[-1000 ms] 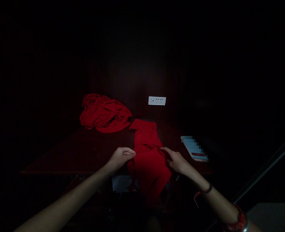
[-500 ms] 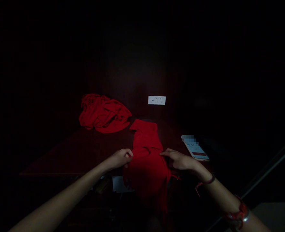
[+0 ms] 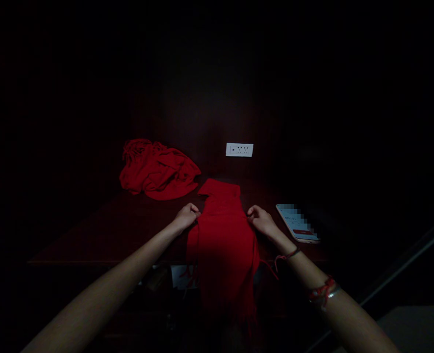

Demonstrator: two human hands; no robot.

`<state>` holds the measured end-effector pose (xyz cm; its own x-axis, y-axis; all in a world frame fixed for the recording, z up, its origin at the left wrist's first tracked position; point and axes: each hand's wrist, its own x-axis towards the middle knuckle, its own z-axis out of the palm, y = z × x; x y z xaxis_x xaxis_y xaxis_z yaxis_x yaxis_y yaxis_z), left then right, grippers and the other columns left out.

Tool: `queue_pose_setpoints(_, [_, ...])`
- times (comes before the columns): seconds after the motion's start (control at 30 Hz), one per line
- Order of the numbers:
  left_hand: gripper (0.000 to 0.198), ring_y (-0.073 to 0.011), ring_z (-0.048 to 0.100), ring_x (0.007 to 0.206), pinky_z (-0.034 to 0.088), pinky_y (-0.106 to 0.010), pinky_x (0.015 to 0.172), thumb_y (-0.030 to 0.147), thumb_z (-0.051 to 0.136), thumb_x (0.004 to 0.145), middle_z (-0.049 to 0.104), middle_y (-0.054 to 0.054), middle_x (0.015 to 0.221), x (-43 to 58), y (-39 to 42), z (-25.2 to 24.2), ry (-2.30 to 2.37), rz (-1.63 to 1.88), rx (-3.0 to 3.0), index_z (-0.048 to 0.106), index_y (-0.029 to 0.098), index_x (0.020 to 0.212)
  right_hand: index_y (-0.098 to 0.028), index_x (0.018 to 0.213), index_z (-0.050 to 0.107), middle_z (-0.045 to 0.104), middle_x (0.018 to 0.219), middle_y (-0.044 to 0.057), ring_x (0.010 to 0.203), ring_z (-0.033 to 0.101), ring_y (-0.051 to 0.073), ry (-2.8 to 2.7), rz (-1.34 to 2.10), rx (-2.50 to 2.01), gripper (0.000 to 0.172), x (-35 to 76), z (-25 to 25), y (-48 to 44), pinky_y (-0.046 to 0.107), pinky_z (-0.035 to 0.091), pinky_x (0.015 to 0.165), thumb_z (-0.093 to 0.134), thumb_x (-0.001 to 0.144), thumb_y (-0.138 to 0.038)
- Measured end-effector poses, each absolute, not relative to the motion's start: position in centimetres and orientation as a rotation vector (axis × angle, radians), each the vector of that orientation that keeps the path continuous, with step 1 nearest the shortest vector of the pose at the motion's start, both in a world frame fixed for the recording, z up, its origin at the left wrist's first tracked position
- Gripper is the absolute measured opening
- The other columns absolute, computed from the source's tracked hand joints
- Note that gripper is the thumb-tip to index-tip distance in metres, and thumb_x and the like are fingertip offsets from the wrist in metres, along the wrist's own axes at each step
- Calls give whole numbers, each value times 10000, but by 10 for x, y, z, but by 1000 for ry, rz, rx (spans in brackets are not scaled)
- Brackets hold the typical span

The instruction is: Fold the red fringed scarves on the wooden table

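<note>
A red scarf (image 3: 222, 235) lies lengthwise on a dark wooden table (image 3: 128, 230), its near end with fringe hanging over the front edge. My left hand (image 3: 186, 216) pinches the scarf's left edge with closed fingers. My right hand (image 3: 261, 219) pinches the right edge the same way. Both hands sit at the same height, about halfway along the part on the table. Red threads and a bangle circle my right wrist.
A second red scarf (image 3: 158, 169) lies crumpled at the back left of the table. A phone (image 3: 296, 223) with a lit screen rests to the right of my right hand. A white wall socket (image 3: 239, 149) sits on the dark panel behind.
Both hands have moved farther along the scarf, away from me, and the cloth between them now lies flatter and smoother, with more of it hanging over the front edge.
</note>
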<state>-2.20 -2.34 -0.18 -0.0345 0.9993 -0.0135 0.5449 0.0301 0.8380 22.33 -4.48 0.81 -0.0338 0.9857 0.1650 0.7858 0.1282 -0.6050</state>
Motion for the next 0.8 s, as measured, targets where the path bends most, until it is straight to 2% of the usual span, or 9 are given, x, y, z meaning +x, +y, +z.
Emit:
queue_pose_setpoints(0.1, [101, -89, 442, 501, 298, -180, 470, 224, 515, 659, 477, 41, 559, -23, -29, -7, 1715, 740, 1771, 460, 175, 728, -186, 810, 474, 550, 702, 6, 620, 501, 118, -2145, 473, -1724, 183, 223, 10, -53, 198, 316, 532, 454, 639, -125])
queue_pose_setpoints(0.2, [197, -108, 454, 522, 297, -195, 477, 354, 481, 693, 489, 31, 576, -26, -43, -4, 1738, 737, 1911, 458, 183, 789, -183, 904, 456, 567, 777, 42, 675, 525, 148, -2200, 367, -1738, 227, 219, 18, -67, 216, 316, 559, 477, 679, -199])
queue_pose_setpoints(0.3, [327, -126, 474, 551, 307, -208, 495, 457, 533, 621, 511, 20, 603, -33, -62, 3, 1711, 647, 1982, 467, 183, 788, -183, 985, 420, 567, 825, 70, 696, 532, 164, -2216, 336, -1705, 291, 213, 22, -81, 224, 316, 562, 471, 717, -285])
queue_pose_setpoints(0.37, [326, -124, 479, 563, 316, -204, 498, 435, 594, 553, 518, 22, 610, -37, -73, 5, 1653, 550, 2001, 477, 181, 722, -183, 1037, 394, 569, 802, 66, 684, 532, 163, -2288, 383, -1684, 362, 210, 19, -87, 221, 314, 558, 498, 698, -257])
queue_pose_setpoints(0.47, [231, -105, 472, 507, 326, -190, 457, 340, 587, 569, 490, 42, 529, -34, -83, 4, 1557, 461, 1852, 435, 175, 624, -188, 1065, 384, 560, 734, 35, 641, 519, 141, -2321, 434, -1649, 414, 206, 13, -91, 210, 311, 550, 500, 668, -159])
queue_pose_setpoints(0.57, [191, -91, 476, 451, 328, -172, 416, 265, 540, 619, 449, 57, 463, -17, -86, 6, 1510, 492, 1622, 378, 171, 584, -195, 980, 445, 539, 672, 0, 603, 496, 115, -2278, 463, -1559, 325, 204, 17, -89, 192, 312, 538, 473, 665, -120])
queue_pose_setpoints(0.63, [168, -85, 508, 469, 339, -159, 422, 240, 515, 647, 475, 46, 491, -5, -86, 10, 1420, 531, 1507, 385, 158, 580, -195, 938, 468, 530, 640, -19, 579, 484, 100, -2224, 500, -1514, 287, 206, 24, -88, 181, 316, 530, 452, 665, -109])
queue_pose_setpoints(0.73, [149, -76, 532, 481, 360, -154, 444, 251, 476, 693, 532, 20, 542, 0, -82, 15, 1325, 546, 1419, 428, 143, 602, -187, 942, 488, 544, 658, -18, 574, 480, 94, -2204, 481, -1553, 296, 214, 32, -88, 176, 321, 524, 459, 656, -116])
queue_pose_setpoints(0.8, [202, -83, 517, 436, 360, -166, 431, 299, 464, 715, 530, 12, 493, -7, -76, 18, 1419, 476, 1492, 439, 143, 590, -186, 895, 536, 560, 674, -9, 584, 492, 101, -2326, 494, -1613, 264, 222, 34, -86, 182, 325, 527, 506, 636, -144])
